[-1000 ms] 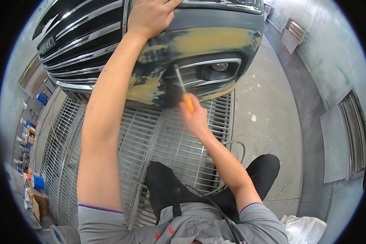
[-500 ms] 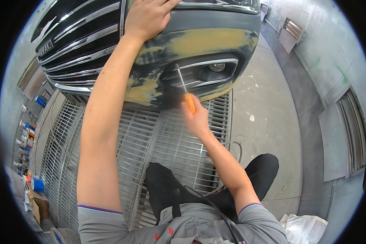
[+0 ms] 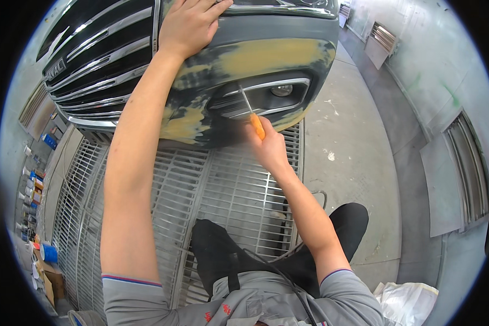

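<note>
Nudged toward 1 o'clock: orange-handled metal-shafted tool point(image 3: 257, 125), clamped in right hand point(image 3: 269, 145) | apart from left hand point(image 3: 187, 28) spread on grey tan-patched bumper point(image 3: 277, 54) | could gouge silver-trimmed black recess point(image 3: 264, 99) if slipping

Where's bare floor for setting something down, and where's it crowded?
Bare: stained concrete between the metal grating and the dark gray strip at right. Crowded: the left edge, with small containers; and around the lamp recess, where the right hand holds an orange-handled tool.
</note>
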`<state>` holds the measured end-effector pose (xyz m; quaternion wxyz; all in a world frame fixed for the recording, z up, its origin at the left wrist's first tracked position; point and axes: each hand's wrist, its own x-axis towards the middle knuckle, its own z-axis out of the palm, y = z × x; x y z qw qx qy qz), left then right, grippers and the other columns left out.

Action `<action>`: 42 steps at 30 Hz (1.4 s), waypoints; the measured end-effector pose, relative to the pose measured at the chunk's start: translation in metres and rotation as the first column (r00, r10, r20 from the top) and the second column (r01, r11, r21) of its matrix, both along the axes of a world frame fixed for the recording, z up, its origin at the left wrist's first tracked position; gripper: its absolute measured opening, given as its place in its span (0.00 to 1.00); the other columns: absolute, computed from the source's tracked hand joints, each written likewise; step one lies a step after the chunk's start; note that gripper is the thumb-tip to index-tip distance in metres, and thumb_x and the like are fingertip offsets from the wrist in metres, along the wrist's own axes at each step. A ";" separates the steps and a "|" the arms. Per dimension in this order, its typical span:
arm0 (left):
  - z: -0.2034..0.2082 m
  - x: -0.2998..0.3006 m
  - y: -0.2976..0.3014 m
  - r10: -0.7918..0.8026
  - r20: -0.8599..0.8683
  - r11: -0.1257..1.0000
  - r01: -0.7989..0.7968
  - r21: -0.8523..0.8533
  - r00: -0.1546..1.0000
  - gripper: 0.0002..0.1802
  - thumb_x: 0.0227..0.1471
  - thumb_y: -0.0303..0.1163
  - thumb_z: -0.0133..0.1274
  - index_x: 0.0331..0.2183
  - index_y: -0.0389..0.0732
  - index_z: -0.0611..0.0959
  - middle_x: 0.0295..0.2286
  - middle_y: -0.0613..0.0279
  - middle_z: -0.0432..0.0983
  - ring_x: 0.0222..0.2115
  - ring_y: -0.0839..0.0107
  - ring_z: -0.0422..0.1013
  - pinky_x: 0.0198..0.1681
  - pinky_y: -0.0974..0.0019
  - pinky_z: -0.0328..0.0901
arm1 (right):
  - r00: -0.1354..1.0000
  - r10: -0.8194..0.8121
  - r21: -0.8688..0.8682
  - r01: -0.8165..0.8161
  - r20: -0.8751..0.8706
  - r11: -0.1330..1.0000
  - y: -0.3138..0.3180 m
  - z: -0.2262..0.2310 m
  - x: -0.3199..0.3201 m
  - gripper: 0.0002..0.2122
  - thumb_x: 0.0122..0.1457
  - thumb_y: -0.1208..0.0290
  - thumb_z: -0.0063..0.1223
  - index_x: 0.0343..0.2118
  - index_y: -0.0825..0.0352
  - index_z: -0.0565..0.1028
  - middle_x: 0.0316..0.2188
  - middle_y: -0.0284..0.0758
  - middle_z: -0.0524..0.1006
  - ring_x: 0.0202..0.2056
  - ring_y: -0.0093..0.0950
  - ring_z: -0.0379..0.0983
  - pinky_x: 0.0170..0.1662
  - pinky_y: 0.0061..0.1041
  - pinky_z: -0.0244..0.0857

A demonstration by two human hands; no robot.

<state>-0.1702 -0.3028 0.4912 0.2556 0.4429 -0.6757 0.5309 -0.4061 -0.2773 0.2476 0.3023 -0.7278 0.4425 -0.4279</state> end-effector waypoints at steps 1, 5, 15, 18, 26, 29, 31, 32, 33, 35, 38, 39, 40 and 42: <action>0.001 0.000 0.001 0.000 -0.001 1.000 0.000 0.003 1.000 0.25 0.51 0.32 0.60 0.52 0.48 0.85 0.62 0.61 0.75 0.65 0.57 0.66 0.69 0.47 0.57 | 1.000 0.004 0.004 -0.004 0.008 1.000 0.000 0.003 -0.003 0.22 0.69 0.52 0.58 0.57 0.62 0.76 0.34 0.53 0.84 0.38 0.56 0.81 0.42 0.45 0.74; -0.001 0.003 -0.001 0.007 0.013 1.000 -0.007 -0.010 1.000 0.25 0.50 0.32 0.60 0.52 0.48 0.85 0.62 0.61 0.75 0.65 0.57 0.66 0.69 0.48 0.57 | 1.000 0.006 0.009 -0.006 0.007 1.000 -0.008 0.008 -0.015 0.22 0.69 0.52 0.57 0.57 0.62 0.76 0.36 0.54 0.83 0.40 0.59 0.80 0.42 0.48 0.73; 0.000 0.002 -0.004 0.018 0.034 0.999 -0.016 -0.033 0.999 0.24 0.51 0.30 0.59 0.52 0.48 0.85 0.62 0.60 0.75 0.65 0.56 0.67 0.68 0.47 0.58 | 0.989 -0.128 -0.054 0.125 -0.068 0.991 -0.049 0.012 -0.066 0.24 0.68 0.49 0.57 0.59 0.60 0.77 0.37 0.55 0.84 0.43 0.58 0.81 0.46 0.47 0.75; -0.001 0.001 -0.004 0.016 0.033 1.000 -0.016 -0.021 0.999 0.23 0.52 0.30 0.59 0.52 0.48 0.85 0.62 0.60 0.75 0.64 0.56 0.67 0.68 0.47 0.58 | 0.984 -0.170 -0.049 0.168 -0.058 0.985 -0.055 0.014 -0.073 0.21 0.70 0.51 0.58 0.54 0.64 0.79 0.35 0.48 0.84 0.38 0.48 0.82 0.44 0.38 0.73; -0.001 0.001 -0.004 0.008 0.031 1.000 -0.007 -0.019 0.999 0.24 0.51 0.30 0.58 0.52 0.48 0.85 0.62 0.60 0.75 0.65 0.56 0.67 0.68 0.47 0.57 | 0.978 -0.207 -0.029 0.207 0.012 0.978 -0.074 0.013 -0.091 0.21 0.69 0.50 0.57 0.54 0.63 0.79 0.36 0.49 0.84 0.39 0.49 0.82 0.44 0.39 0.74; -0.001 0.001 -0.002 0.013 0.028 1.000 -0.013 -0.006 1.000 0.24 0.51 0.30 0.58 0.53 0.48 0.85 0.62 0.60 0.75 0.65 0.56 0.66 0.69 0.47 0.57 | 0.975 -0.220 0.004 0.219 0.020 0.976 -0.078 0.019 -0.098 0.20 0.69 0.51 0.56 0.53 0.63 0.80 0.36 0.49 0.84 0.40 0.49 0.83 0.44 0.40 0.74; -0.001 0.002 -0.002 0.019 0.025 1.000 -0.019 -0.009 1.000 0.24 0.51 0.30 0.58 0.53 0.48 0.85 0.62 0.60 0.75 0.65 0.56 0.66 0.69 0.47 0.57 | 0.971 -0.240 0.006 0.240 -0.011 0.971 -0.073 0.029 -0.100 0.21 0.69 0.51 0.56 0.53 0.63 0.80 0.36 0.49 0.84 0.41 0.49 0.82 0.45 0.40 0.74; -0.001 0.003 -0.001 0.023 0.023 1.000 -0.023 -0.010 0.999 0.25 0.51 0.30 0.58 0.53 0.48 0.85 0.62 0.60 0.75 0.65 0.56 0.66 0.69 0.47 0.57 | 0.968 -0.250 -0.033 0.250 0.000 0.968 -0.078 0.025 -0.101 0.22 0.69 0.49 0.56 0.53 0.64 0.80 0.35 0.48 0.84 0.38 0.47 0.82 0.44 0.39 0.74; -0.001 0.001 -0.002 0.017 0.021 1.000 -0.017 -0.011 1.000 0.25 0.51 0.30 0.58 0.53 0.48 0.85 0.62 0.60 0.75 0.65 0.56 0.66 0.69 0.47 0.56 | 0.964 -0.266 -0.075 0.266 0.009 0.961 -0.086 0.019 -0.107 0.23 0.70 0.48 0.56 0.53 0.65 0.80 0.33 0.47 0.83 0.36 0.45 0.81 0.43 0.38 0.73; -0.001 0.000 -0.003 0.010 0.019 1.000 -0.010 -0.011 1.000 0.25 0.51 0.30 0.58 0.53 0.48 0.85 0.62 0.60 0.75 0.65 0.56 0.66 0.69 0.47 0.56 | 0.955 -0.295 -0.086 0.294 0.002 0.952 -0.098 0.012 -0.116 0.23 0.70 0.47 0.56 0.53 0.64 0.80 0.34 0.47 0.84 0.37 0.45 0.81 0.44 0.38 0.73; -0.002 0.001 -0.004 0.018 0.024 1.000 -0.017 -0.020 1.000 0.25 0.51 0.30 0.58 0.53 0.48 0.85 0.62 0.61 0.75 0.65 0.57 0.66 0.69 0.47 0.56 | 0.944 -0.327 -0.022 0.327 -0.042 0.945 -0.107 0.009 -0.123 0.23 0.69 0.47 0.55 0.55 0.62 0.81 0.39 0.49 0.85 0.45 0.50 0.82 0.48 0.41 0.73; -0.002 0.002 -0.004 0.014 0.025 1.000 -0.014 -0.021 1.000 0.25 0.51 0.30 0.58 0.53 0.48 0.85 0.61 0.61 0.75 0.65 0.57 0.66 0.69 0.47 0.57 | 0.943 -0.331 -0.019 0.330 -0.045 0.944 -0.108 0.009 -0.124 0.23 0.69 0.47 0.55 0.55 0.62 0.81 0.39 0.49 0.85 0.44 0.49 0.83 0.48 0.41 0.74; -0.002 0.003 -0.004 0.011 0.026 1.000 -0.011 -0.021 1.000 0.25 0.51 0.30 0.58 0.53 0.48 0.85 0.61 0.61 0.75 0.65 0.57 0.66 0.69 0.47 0.57 | 0.941 -0.335 -0.017 0.335 -0.048 0.942 -0.108 0.009 -0.125 0.23 0.69 0.47 0.54 0.55 0.62 0.81 0.39 0.49 0.85 0.44 0.49 0.83 0.47 0.40 0.74; -0.002 0.002 -0.004 0.003 0.022 1.000 -0.002 -0.023 1.000 0.25 0.51 0.30 0.59 0.52 0.48 0.85 0.61 0.61 0.75 0.65 0.57 0.66 0.69 0.48 0.57 | 0.931 -0.356 -0.035 0.354 -0.082 0.935 -0.112 0.008 -0.130 0.24 0.69 0.47 0.54 0.55 0.62 0.81 0.38 0.48 0.85 0.42 0.47 0.83 0.46 0.40 0.74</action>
